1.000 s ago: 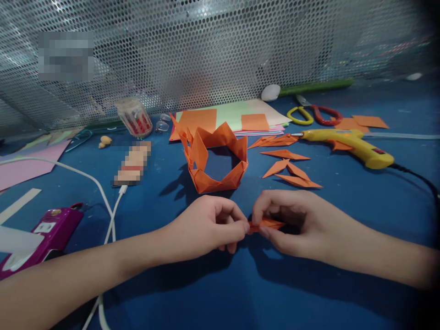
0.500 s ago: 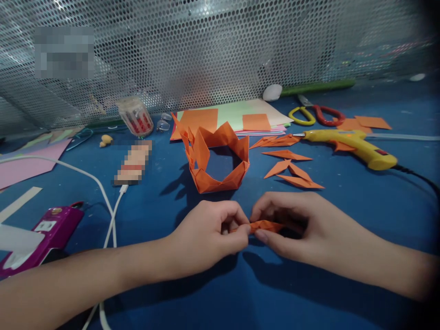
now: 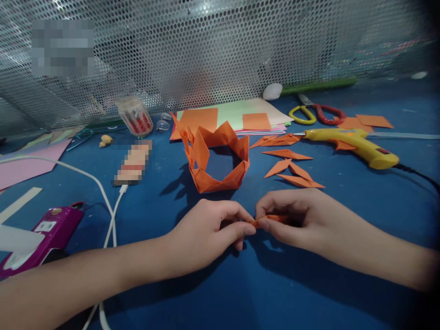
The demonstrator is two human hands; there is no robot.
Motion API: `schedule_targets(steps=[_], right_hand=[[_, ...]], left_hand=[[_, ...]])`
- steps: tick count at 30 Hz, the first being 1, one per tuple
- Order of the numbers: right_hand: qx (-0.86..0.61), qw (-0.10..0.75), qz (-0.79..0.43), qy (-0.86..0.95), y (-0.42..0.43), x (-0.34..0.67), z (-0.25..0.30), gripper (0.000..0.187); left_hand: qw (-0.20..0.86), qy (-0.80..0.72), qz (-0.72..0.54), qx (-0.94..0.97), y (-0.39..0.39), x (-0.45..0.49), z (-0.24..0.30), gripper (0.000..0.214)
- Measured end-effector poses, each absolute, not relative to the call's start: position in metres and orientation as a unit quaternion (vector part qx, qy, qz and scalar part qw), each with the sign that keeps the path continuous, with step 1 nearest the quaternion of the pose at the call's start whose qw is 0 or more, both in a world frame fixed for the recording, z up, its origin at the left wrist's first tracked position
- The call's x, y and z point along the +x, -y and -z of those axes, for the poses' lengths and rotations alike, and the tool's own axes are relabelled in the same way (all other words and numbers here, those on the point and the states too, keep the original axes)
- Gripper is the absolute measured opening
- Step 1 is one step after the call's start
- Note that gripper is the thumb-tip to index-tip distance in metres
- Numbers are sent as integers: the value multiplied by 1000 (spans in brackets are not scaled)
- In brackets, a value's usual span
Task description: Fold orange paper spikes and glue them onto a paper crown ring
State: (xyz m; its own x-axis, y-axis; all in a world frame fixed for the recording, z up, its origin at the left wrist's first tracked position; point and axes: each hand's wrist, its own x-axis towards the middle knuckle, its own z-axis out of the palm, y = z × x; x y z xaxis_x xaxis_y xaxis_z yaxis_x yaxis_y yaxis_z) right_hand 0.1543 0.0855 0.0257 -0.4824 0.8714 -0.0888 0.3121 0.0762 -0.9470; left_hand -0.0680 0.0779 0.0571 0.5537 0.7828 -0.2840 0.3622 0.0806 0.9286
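Note:
A narrow folded orange paper piece (image 3: 277, 218) is held just above the blue table between both hands. My left hand (image 3: 215, 233) pinches its left tip between thumb and forefinger. The thumb and fingers of my right hand (image 3: 302, 217) close around its middle, hiding part of it. Beyond my hands stands a ring of joined orange folded paper (image 3: 220, 184), with pointed pieces rising on its left side. Several more slim folded orange pieces (image 3: 287, 155) lie to the right of the ring.
A yellow glue gun (image 3: 354, 142) lies at the right, with scissors (image 3: 330, 114) behind it. Stacked coloured paper (image 3: 233, 110) rests against the perforated metal screen (image 3: 220, 55). At the left are a purple power strip (image 3: 58, 229), white cables (image 3: 110, 206) and a jar (image 3: 135, 117).
The left fingers have slid right to the piece's tip. My right hand has shifted slightly right and up with the piece, now covering more of its middle.

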Motion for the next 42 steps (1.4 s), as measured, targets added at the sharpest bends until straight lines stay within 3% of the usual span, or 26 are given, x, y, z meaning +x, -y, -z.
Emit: schedule_targets(steps=[13,21,42], right_hand=[[-431,225,-535,691,-86,151,-39,33],[-426,246,-537,685,-82,157,-28,27],[-445,210,-569,659,-89,155,-42,45]], left_hand=[[618,-460,-181,612,-77,-66,-56,17],[630,-446,-205,602,-79,-66,-55,18],[652,-437,-195,588,-78,-66,-58,21]])
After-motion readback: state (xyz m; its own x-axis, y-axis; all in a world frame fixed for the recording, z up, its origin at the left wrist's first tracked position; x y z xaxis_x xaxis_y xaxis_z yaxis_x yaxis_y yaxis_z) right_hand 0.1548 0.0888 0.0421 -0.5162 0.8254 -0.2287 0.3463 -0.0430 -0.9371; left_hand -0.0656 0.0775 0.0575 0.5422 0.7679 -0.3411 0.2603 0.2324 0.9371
